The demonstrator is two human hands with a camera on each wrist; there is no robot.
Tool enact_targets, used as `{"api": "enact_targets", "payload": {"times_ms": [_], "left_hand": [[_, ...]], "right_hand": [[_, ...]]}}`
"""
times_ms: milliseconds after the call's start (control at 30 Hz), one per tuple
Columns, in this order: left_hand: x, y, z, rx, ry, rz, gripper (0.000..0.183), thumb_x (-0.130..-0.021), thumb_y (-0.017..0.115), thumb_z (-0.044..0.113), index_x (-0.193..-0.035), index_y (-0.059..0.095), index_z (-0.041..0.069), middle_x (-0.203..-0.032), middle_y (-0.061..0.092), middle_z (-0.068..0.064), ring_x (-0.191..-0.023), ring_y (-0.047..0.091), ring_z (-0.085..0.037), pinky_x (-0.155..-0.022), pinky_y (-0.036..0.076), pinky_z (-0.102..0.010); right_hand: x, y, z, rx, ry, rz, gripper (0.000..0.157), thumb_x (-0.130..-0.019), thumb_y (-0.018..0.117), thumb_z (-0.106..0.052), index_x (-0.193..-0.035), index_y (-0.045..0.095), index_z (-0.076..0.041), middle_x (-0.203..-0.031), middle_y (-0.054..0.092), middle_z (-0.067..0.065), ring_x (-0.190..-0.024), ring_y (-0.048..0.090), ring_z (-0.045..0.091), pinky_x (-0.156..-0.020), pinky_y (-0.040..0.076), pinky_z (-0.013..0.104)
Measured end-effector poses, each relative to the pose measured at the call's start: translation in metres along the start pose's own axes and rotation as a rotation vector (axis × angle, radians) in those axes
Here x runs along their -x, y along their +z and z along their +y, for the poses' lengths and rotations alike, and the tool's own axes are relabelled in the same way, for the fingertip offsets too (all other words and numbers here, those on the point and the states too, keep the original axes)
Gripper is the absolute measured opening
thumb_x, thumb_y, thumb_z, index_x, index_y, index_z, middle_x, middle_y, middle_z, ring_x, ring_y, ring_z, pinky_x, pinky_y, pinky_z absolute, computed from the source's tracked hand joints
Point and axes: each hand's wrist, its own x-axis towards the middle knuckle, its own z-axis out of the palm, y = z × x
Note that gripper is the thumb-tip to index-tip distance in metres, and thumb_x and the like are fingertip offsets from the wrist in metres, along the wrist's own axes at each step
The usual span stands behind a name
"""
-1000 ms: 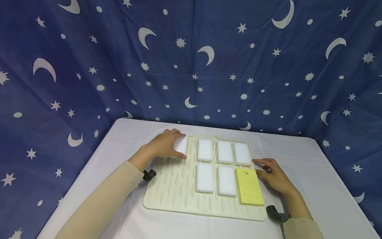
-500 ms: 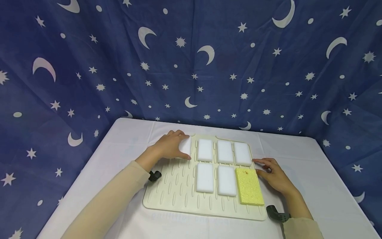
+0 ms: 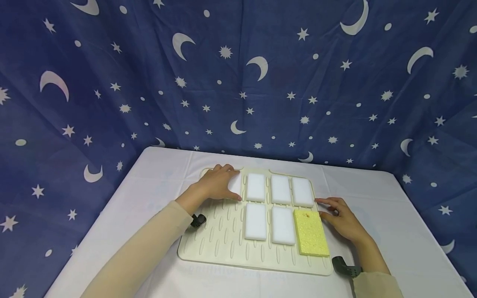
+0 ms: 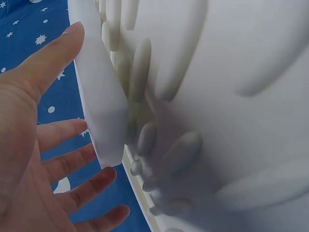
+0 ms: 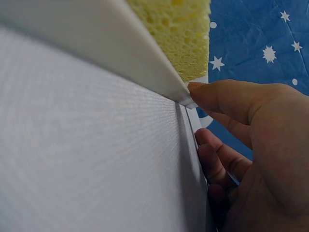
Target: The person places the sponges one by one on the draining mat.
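My left hand [image 3: 216, 182] holds a white sponge block [image 4: 100, 92] by its edges, thumb at the near end and fingertips at the far one. It is low over the back left of a cream ridged mat [image 3: 212, 248], beside a row of three white sponges, the closest being this white sponge [image 3: 256, 187]. At the mat's right edge, my right hand [image 3: 346, 223] touches the rim with thumb and forefinger, its other fingers loosely bent. A yellow sponge [image 3: 312, 234] lies on the mat close to that thumb.
Two more white sponges, a left one [image 3: 255, 221] and a right one [image 3: 283, 225], form a front row with the yellow sponge. A white cloth covers the table [image 3: 160, 165]. Behind it hangs a blue curtain [image 3: 238, 82] with moons and stars.
My left hand has slid to the right along the mat with the white sponge, coming closer to the back row. My right hand has stayed in place.
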Motion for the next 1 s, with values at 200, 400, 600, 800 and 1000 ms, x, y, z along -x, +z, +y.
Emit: {"api": "enact_targets", "payload": {"times_ms": [200,400,600,800,1000], "left_hand": [[-0.0015,0.0033,0.0022,-0.009,0.008,-0.004,0.098,-0.066,0.072,0.073,-0.146,0.044,0.023,-0.145,0.044,0.0,-0.128,0.042,-0.027,-0.099,0.041,-0.048],[-0.002,0.0041,0.0038,-0.012,0.004,-0.01,0.098,-0.067,0.072,0.072,-0.147,0.043,0.023,-0.147,0.042,-0.001,-0.129,0.042,-0.028,-0.099,0.042,-0.049],[-0.0023,0.0042,0.002,-0.026,-0.006,-0.022,0.099,-0.067,0.071,0.073,-0.148,0.041,0.024,-0.148,0.041,-0.001,-0.131,0.041,-0.028,-0.1,0.041,-0.05],[-0.0028,0.0026,0.0,-0.032,-0.007,-0.045,0.099,-0.068,0.069,0.074,-0.149,0.039,0.025,-0.15,0.038,-0.001,-0.133,0.039,-0.029,-0.101,0.041,-0.05],[-0.0012,-0.0005,0.0007,-0.016,-0.005,-0.058,0.098,-0.069,0.071,0.072,-0.149,0.039,0.024,-0.151,0.038,-0.002,-0.135,0.038,-0.03,-0.102,0.04,-0.051]], "right_hand": [[0.0008,-0.0004,-0.0008,0.01,0.008,0.004,0.047,-0.091,0.067,-0.035,-0.134,0.059,-0.019,-0.132,0.042,0.013,-0.112,0.044,0.027,-0.089,0.037,0.043],[0.0006,0.0002,-0.0003,0.005,0.002,0.002,0.047,-0.091,0.067,-0.036,-0.134,0.059,-0.019,-0.132,0.042,0.013,-0.111,0.043,0.026,-0.088,0.037,0.042],[0.0001,0.0012,0.0001,-0.003,-0.009,0.001,0.047,-0.091,0.067,-0.035,-0.134,0.059,-0.019,-0.131,0.042,0.012,-0.112,0.043,0.026,-0.088,0.037,0.042],[0.0001,0.0009,-0.0006,-0.001,-0.004,0.001,0.046,-0.091,0.067,-0.035,-0.134,0.059,-0.02,-0.133,0.041,0.012,-0.113,0.044,0.026,-0.089,0.037,0.043],[0.0001,0.001,-0.0004,0.0,-0.002,0.002,0.047,-0.091,0.067,-0.035,-0.134,0.059,-0.019,-0.133,0.041,0.012,-0.113,0.044,0.026,-0.089,0.037,0.042]]}}
